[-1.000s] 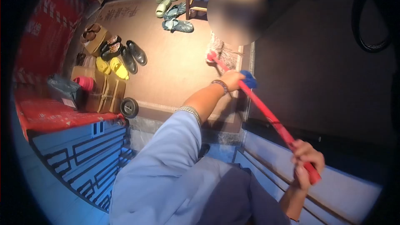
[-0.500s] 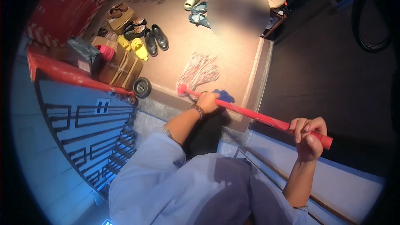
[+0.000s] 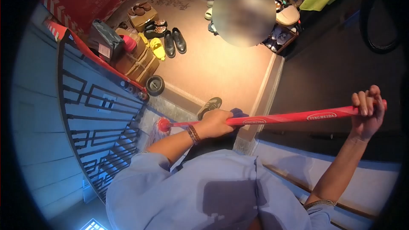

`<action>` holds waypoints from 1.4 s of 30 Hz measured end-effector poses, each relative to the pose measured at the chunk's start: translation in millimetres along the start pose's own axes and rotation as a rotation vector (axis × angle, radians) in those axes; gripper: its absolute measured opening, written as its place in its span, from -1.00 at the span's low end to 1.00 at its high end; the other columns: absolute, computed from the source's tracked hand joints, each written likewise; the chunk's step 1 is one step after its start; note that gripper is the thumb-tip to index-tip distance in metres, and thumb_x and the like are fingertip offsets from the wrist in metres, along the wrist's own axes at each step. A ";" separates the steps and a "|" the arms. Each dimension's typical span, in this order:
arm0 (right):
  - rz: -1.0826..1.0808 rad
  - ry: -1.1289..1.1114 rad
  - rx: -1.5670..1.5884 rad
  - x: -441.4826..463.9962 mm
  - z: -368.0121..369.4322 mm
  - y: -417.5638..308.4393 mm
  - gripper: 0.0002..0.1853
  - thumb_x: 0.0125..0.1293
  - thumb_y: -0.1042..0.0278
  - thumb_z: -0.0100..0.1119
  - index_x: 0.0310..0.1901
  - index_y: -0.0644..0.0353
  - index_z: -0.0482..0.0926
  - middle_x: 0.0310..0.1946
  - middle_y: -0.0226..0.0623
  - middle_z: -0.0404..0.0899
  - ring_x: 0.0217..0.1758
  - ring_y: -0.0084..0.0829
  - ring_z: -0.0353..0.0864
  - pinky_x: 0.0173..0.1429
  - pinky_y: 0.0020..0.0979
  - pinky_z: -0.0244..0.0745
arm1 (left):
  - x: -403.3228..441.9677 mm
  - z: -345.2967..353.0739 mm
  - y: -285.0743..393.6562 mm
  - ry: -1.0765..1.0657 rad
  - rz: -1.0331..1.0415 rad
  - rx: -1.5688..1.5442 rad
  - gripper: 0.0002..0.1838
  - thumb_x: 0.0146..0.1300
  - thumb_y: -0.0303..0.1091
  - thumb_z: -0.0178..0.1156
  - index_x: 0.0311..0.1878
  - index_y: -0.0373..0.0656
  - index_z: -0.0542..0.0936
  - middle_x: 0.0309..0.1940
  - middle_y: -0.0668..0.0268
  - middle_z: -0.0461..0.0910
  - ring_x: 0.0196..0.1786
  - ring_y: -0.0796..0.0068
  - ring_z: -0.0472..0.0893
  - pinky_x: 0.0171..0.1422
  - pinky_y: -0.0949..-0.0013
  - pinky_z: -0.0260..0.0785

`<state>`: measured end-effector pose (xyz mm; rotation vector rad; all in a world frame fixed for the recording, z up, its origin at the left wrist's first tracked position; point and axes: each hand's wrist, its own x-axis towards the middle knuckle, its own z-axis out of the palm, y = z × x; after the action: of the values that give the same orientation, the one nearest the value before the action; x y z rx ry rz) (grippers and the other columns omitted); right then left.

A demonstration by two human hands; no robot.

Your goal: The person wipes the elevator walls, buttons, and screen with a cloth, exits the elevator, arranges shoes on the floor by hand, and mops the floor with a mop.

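A mop (image 3: 277, 119) with a red pole lies across my front, nearly level in the view. My left hand (image 3: 216, 124) is closed around the pole toward its head end. Near the far end of the pole, my right hand (image 3: 367, 113) has its fingers wrapped over it. The mop's red socket and strings (image 3: 163, 125) are at the left, by the railing and the step edge, partly hidden behind my left forearm. One of my feet, in a dark striped shoe (image 3: 209, 107), stands at the landing's edge just beyond my left hand.
Black dress shoes (image 3: 174, 42), yellow slippers (image 3: 157, 50) and cardboard boxes (image 3: 140, 66) stand on the landing's left. A dark wheel (image 3: 155, 85) is by the step edge. The metal railing (image 3: 96, 98) runs down the left beside stairs. A shoe rack (image 3: 281, 40) stands at the back right.
The mop head has moved off the landing floor, toward me and left to the railing side. My right hand has risen and gone right with the pole's end. Both hands kept their hold.
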<state>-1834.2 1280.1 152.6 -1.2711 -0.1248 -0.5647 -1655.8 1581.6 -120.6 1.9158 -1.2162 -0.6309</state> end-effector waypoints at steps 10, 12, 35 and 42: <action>-0.278 -0.193 -0.244 -48.2 1.8 -132.4 -0.71 0.26 0.39 0.16 -0.08 0.41 0.43 -0.63 -0.49 0.36 -0.52 -0.59 0.33 -0.05 -0.49 0.27 | 99.6 -88.1 76.7 0.355 0.367 0.163 -0.74 0.00 -0.17 0.31 -0.53 -0.13 0.51 -0.59 0.09 0.56 -0.43 -0.01 0.60 -0.32 0.02 0.44; -0.255 -0.276 -0.312 -55.2 -1.4 -138.7 -0.72 0.16 0.40 0.26 -0.19 0.34 0.41 -0.69 -0.55 0.30 -0.57 -0.63 0.27 -0.12 -0.49 0.23 | 125.2 -93.5 70.6 0.368 0.385 0.151 -0.73 -0.01 -0.17 0.35 -0.52 -0.13 0.51 -0.57 0.08 0.56 -0.40 -0.01 0.61 -0.31 0.04 0.43; 0.097 0.163 -0.169 -3.9 16.1 137.3 -0.79 0.23 0.25 0.11 -0.24 0.23 0.47 -0.76 -0.45 0.32 -0.61 -0.47 0.44 -0.19 -0.25 0.47 | 92.4 49.2 -145.4 -0.105 -0.178 0.080 -0.73 0.07 -0.16 0.29 -0.32 -0.17 0.60 -0.38 -0.04 0.62 -0.21 -0.08 0.61 -0.09 0.01 0.45; 0.238 0.315 0.029 22.9 5.1 146.7 -0.80 0.31 0.26 0.00 -0.22 0.22 0.49 -0.76 -0.53 0.22 -0.64 -0.54 0.31 -0.26 -0.31 0.43 | -22.2 30.2 -108.5 -0.083 -0.315 -0.067 -0.70 0.03 -0.13 0.35 -0.38 -0.18 0.59 -0.41 -0.02 0.61 -0.25 -0.08 0.61 -0.16 0.03 0.43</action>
<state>-1745.2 1303.7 36.0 -1.1343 0.2768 -0.5476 -1630.3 1618.7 -226.2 2.0591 -0.9350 -0.9122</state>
